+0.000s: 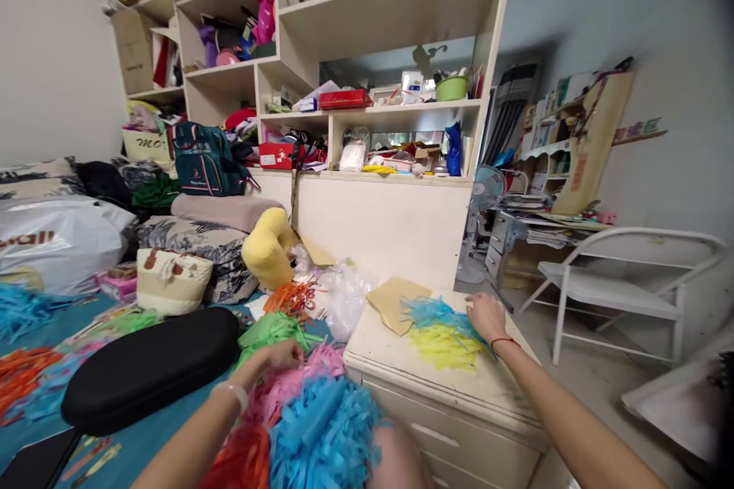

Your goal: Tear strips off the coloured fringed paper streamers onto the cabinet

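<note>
My left hand (285, 355) hangs with curled fingers above a heap of pink strips (280, 390), beside the green strips (278, 332). Whatever it may hold is too small to make out. On the cabinet top, my right hand (486, 315) is closed at the right end of a bunch of light blue strips (436, 313); a few blue ends show below its wrist. Yellow strips (447, 348) lie spread just in front of that bunch. A fluffy blue pompom of strips (324, 432) rests by my leg, with red strips (241, 458) to its left.
The low cream cabinet (436, 390) carries a tan paper sheet (395, 302). Around the bed lie a black case (152, 367), orange strips (290, 299), a clear plastic bag (347, 298) and a yellow cushion (268, 248). A white folding chair (619, 286) stands right; shelves (378, 0) rise behind.
</note>
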Tool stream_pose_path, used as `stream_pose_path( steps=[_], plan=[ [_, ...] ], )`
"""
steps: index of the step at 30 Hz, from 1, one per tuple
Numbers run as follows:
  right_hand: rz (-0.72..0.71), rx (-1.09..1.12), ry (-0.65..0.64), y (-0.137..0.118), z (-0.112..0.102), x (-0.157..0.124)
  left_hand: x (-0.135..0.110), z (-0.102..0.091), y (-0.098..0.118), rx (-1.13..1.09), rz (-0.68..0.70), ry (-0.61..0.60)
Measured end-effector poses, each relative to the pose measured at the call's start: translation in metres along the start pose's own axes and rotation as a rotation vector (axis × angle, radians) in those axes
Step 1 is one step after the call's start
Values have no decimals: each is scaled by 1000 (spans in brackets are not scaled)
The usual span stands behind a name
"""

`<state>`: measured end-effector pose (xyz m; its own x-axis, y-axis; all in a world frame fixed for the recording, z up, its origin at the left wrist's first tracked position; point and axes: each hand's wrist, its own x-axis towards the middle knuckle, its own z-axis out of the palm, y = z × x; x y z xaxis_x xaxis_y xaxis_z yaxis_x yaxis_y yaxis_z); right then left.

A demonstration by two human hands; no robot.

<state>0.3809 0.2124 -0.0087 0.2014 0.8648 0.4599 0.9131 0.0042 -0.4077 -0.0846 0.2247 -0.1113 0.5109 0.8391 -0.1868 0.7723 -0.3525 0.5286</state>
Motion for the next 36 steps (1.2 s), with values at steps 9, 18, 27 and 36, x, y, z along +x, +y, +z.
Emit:
stream_pose_path(
  steps=[9,18,27,36],
  plan=[
    [-557,527,-177,-174,80,-106,-48,-32,19,-256,108,206],
    [-753,688,-75,-222,95,-154,-89,-26,64,-591,198,289],
    [-787,632,-59,-199,85,-150,-100,-33,75,-624,220,272],
    [-718,703,-100,-212,71,-131,-104,-34,87,-530,192,349]
  ],
)
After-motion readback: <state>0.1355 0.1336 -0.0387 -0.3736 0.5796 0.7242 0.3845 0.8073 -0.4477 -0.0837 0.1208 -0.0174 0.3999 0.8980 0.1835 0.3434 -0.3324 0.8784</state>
